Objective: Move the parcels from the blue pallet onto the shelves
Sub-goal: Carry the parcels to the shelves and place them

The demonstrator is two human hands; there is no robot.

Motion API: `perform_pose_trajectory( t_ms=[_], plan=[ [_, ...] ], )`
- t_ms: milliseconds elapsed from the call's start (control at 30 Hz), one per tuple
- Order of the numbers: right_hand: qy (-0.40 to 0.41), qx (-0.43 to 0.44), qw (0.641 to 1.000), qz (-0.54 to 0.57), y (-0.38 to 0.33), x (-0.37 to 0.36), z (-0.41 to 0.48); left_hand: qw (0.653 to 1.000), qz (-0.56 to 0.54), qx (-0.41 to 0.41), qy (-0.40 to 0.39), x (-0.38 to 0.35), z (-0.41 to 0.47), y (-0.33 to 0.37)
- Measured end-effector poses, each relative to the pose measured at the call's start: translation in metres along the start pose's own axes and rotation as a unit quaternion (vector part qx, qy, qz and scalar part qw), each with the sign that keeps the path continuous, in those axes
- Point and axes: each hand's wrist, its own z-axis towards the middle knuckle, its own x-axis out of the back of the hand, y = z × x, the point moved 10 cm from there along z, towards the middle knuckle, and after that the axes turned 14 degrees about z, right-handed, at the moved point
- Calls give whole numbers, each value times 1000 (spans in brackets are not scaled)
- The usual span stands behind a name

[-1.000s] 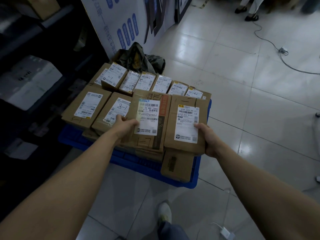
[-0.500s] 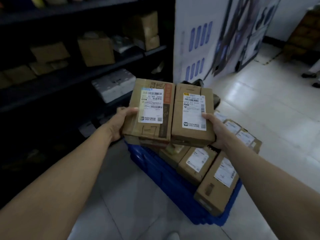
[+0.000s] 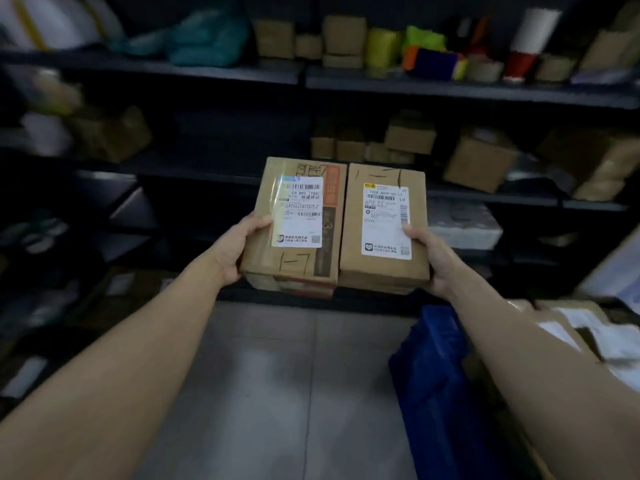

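Now that the view swings off the blue pallet (image 3: 436,375) and squarely onto the shelves (image 3: 485,91), the two parcels are off the stack they lay on a second ago. They hang in front of the shelves' middle tiers, near them but not yet on any board. The pallet sits low and back from the shelves, with other parcels (image 3: 571,327) left on it. By my judgement the pick-up is done, and only the placing remains for this pair.

The left hand (image 3: 239,247) holds the left parcel (image 3: 298,230), its grip closed round the outer edge with the thumb on top. The right hand (image 3: 433,258) holds the right parcel (image 3: 384,223) the same way, thumb on the label. The two parcels touch side by side.

Each lies nearly flat, label face up and tipped slightly toward the person. Its long axis runs straight toward the shelves, so a short end points at them. The label print reads upright from the person's side.
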Motion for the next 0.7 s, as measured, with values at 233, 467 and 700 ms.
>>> perform_pose_trajectory(
  t_ms=[233, 467, 700],
  plan=[
    [-131, -64, 987, -71, 67, -200, 47, 993, -63, -17, 102, 180, -78, -18],
    [-288, -150, 936, -139, 162, -380, 51, 950, -164, -27, 264, 309, -177, -57],
    [-403, -193, 874, -190, 252, -532, 37, 885, -181, -5, 429, 393, -272, -102]
  ],
)
